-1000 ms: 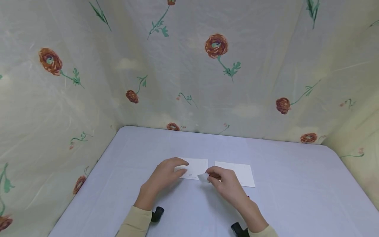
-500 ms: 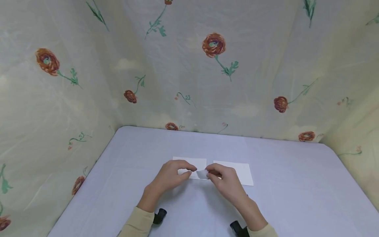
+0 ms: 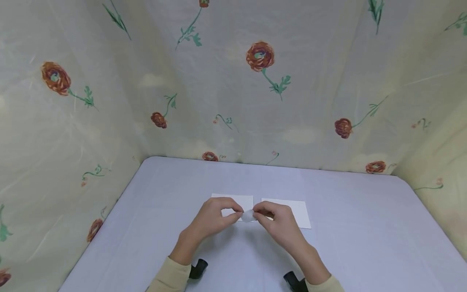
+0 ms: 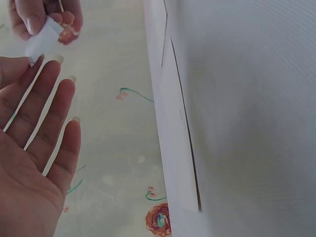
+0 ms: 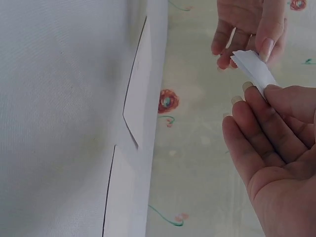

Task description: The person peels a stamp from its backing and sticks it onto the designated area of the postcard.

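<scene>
A short whitish strip of tape (image 3: 248,215) is stretched between my two hands above the table. One end of it shows a zigzag cut edge in the right wrist view, where the tape (image 5: 254,67) looks semi-matte and slightly curved. My left hand (image 3: 211,219) pinches the left end between thumb and forefinger; its other fingers (image 4: 61,133) are extended. The right end is pinched by my right hand (image 3: 281,223), thumb against forefinger. Behind the hands lie two white cards, the left card (image 3: 233,198) partly covered by my left hand and the right card (image 3: 300,213) partly covered by my right.
The two cards lie side by side with a narrow gap on a white-covered table (image 3: 365,227). A flower-patterned curtain (image 3: 219,81) hangs round the table's back and sides. Black wrist devices (image 3: 198,269) sit below each wrist.
My left hand has moved right, from over the left card to the tape, and now pinches its free end. The right hand has kept its hold on the tape and barely moved.
</scene>
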`<state>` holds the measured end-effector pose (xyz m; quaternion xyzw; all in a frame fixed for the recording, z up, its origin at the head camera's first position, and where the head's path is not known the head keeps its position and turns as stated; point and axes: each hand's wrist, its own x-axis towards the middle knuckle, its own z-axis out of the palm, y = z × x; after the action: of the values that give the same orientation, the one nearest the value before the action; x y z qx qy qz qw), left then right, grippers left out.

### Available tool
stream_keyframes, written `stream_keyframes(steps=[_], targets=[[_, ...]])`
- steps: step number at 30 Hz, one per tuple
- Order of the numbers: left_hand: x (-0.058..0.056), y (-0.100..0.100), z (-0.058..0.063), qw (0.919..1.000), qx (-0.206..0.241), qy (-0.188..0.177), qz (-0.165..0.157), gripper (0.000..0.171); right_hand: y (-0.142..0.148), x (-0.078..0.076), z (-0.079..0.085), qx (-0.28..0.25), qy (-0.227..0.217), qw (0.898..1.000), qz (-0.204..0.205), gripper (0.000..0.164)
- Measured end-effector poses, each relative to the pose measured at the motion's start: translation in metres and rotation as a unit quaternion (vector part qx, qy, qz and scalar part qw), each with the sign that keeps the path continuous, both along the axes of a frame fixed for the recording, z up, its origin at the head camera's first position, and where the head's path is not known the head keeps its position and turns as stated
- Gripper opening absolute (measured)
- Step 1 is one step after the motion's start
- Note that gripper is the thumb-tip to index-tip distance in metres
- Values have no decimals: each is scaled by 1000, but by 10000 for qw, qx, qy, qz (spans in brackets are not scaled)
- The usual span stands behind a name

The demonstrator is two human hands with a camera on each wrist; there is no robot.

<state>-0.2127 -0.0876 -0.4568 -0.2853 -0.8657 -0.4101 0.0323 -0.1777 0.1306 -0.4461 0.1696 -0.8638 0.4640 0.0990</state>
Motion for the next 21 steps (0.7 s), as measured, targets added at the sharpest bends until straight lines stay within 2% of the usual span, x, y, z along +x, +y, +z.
stream_keyframes(steps=[7, 11, 17, 21], targets=[[5, 3, 7, 9997, -189, -70, -97, 13, 1, 0, 2, -139, -84, 9999, -44, 8], [8, 6, 12, 9995, -307, -12, -49, 12, 0, 1, 3, -75, -101, 9998, -159, 11], [11, 8, 17, 9994, -293, 164, 33, 11, 0, 3, 8, -149, -80, 9994, -310, 7], [12, 8, 18, 9997, -216, 62, -48, 11, 1, 5, 10, -332, -137, 9987, -349, 9]])
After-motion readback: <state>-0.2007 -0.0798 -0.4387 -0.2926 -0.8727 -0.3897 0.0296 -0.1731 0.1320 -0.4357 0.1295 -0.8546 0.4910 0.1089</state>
